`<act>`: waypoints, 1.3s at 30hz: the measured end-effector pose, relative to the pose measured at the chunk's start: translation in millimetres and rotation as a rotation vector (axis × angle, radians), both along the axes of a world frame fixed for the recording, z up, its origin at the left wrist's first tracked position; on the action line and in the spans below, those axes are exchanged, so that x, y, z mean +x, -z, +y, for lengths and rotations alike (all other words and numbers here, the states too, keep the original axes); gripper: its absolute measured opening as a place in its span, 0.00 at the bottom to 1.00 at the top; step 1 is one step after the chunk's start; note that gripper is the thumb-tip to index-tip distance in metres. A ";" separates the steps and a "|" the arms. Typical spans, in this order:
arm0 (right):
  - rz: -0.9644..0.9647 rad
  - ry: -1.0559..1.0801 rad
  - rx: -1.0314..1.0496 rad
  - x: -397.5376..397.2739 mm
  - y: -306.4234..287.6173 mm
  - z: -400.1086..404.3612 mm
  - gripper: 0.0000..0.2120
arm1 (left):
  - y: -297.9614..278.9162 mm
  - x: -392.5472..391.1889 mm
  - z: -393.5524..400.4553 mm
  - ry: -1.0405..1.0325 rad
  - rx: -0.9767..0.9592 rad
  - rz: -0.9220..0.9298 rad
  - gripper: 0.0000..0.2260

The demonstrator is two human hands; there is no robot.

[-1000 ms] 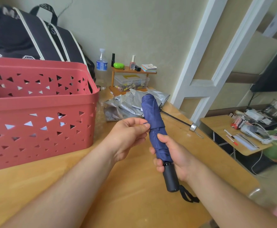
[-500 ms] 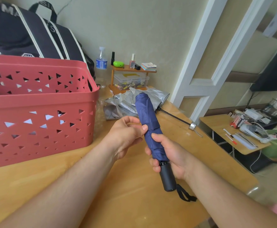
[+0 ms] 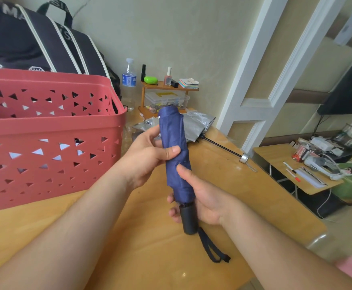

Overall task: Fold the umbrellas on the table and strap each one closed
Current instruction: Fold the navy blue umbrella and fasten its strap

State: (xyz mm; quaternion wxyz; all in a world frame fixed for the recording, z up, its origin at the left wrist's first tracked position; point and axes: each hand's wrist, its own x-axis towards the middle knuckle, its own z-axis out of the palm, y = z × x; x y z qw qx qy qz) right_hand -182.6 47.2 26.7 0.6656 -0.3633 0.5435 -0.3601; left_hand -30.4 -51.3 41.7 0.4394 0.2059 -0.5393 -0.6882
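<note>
Gripping a rolled blue umbrella (image 3: 174, 147) nearly upright above the desk (image 3: 223, 174), the person is wrapping the right hand (image 3: 200, 198) around its lower canopy and black handle (image 3: 188, 219), while the left hand (image 3: 150, 152) is curling round the middle, thumb pressing the fabric. Behind it, a silver umbrella (image 3: 194, 125) is lying unfolded beside a red basket (image 3: 51, 130).

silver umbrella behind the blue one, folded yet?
Not folded. The silver umbrella lies on the table with its canopy loose and crumpled and its shaft fully extended toward the table edge.
</note>
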 end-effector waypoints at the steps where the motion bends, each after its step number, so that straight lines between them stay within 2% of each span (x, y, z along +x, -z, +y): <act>1: 0.049 0.040 -0.018 -0.6 0.0 -0.2 0.35 | -1.5 -1.8 0.6 -0.073 -0.033 -0.018 0.27; 3: 0.069 0.103 -0.054 -1.5 -1.2 0.3 0.35 | -2.7 -6.2 2.0 -0.180 -0.066 -0.038 0.27; 6: -0.034 0.117 -0.093 1.5 -2.2 4.4 0.29 | 0.8 -11.2 4.1 -0.143 -0.062 -0.018 0.27; 8: -0.095 0.144 -0.110 1.2 -1.1 5.1 0.26 | 2.7 -13.6 3.9 -0.198 -0.037 -0.040 0.21; 10: -0.134 0.180 -0.118 -2.1 0.0 3.5 0.25 | 3.3 -14.0 4.9 -0.312 -0.032 -0.172 0.11; 12: -0.168 0.210 -0.118 -5.5 1.1 0.8 0.25 | 6.4 -13.6 5.8 -0.316 -0.048 -0.325 0.13; 16: -0.174 0.239 -0.137 -10.0 4.9 -8.3 0.28 | 13.1 -13.3 6.4 -0.130 -0.163 -0.494 0.16; 19: -0.122 0.222 -0.139 -11.2 7.4 -17.5 0.31 | 17.8 -16.8 3.1 -0.141 -0.175 -0.485 0.13; 21: -0.138 0.219 -0.134 -10.3 9.9 -24.8 0.30 | 21.1 -16.6 -0.8 -0.147 -0.080 -0.417 0.10; 24: -0.219 0.193 -0.147 -7.7 12.4 -36.7 0.21 | 26.1 -13.7 -7.4 -0.124 0.110 -0.264 0.08; 29: -0.221 0.077 -0.213 -1.2 18.2 -47.7 0.14 | 34.1 -13.6 -11.3 -0.219 0.124 -0.248 0.07; 31: -0.184 0.009 -0.180 -2.8 21.1 -49.9 0.16 | 37.9 -14.4 -11.3 -0.251 0.126 -0.195 0.08; 33: -0.244 -0.016 -0.154 -5.3 23.3 -54.5 0.21 | 40.6 -13.8 -12.1 -0.275 0.134 -0.182 0.08; 36: -0.296 0.057 -0.130 -7.0 26.4 -57.8 0.33 | 45.1 -11.4 -14.4 -0.293 0.134 -0.222 0.08; 39: -0.202 0.121 -0.180 -5.0 27.3 -55.1 0.37 | 48.2 -12.2 -15.3 -0.359 0.061 -0.304 0.07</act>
